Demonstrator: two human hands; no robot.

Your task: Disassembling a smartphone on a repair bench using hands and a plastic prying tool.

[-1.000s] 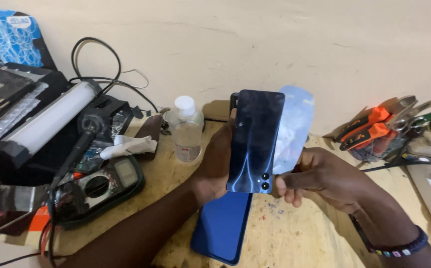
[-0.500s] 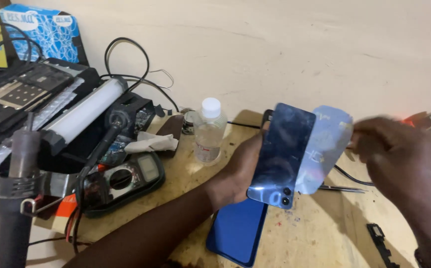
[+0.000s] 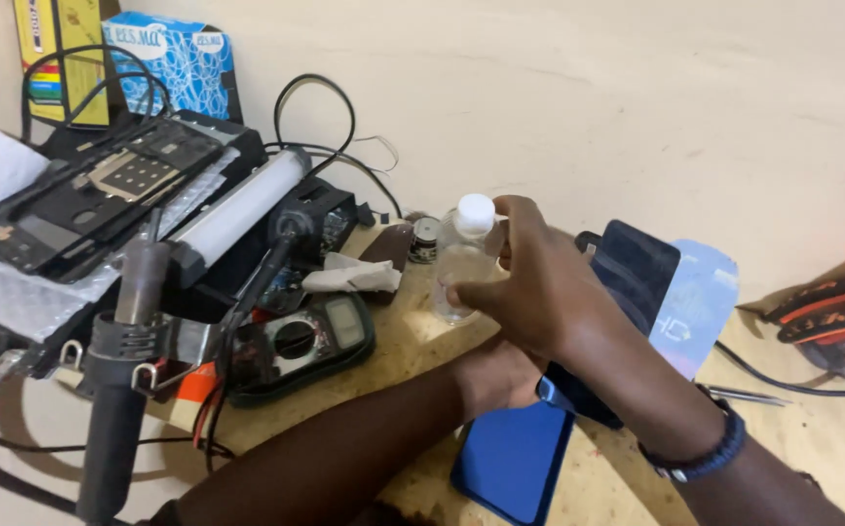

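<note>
Where the right hand (image 3: pixel 529 278) pinches it, a clear, white-capped plastic bottle (image 3: pixel 461 255) stands; contents indiscernible. Behind that grip, the left hand (image 3: pixel 500 375) clasps a glossy dark phone (image 3: pixel 627 282).

Small bottle (image 3: pixel 461 263), centre frame: clear smooth plastic, matt white cap. Phone back (image 3: pixel 627 292), right of centre: dark, glossy. Film sheet (image 3: pixel 695 302) beside it: pale blue, translucent, shiny. Blue phone (image 3: pixel 510 463), lower centre: smooth satin surface. Board (image 3: pixel 393 351) beneath: raw wood, rough, speckled. Multimeter (image 3: pixel 300 341), left of centre: matt dark rubbery casing. Tissue (image 3: pixel 349 276) above it: soft white crumpled paper.
</note>
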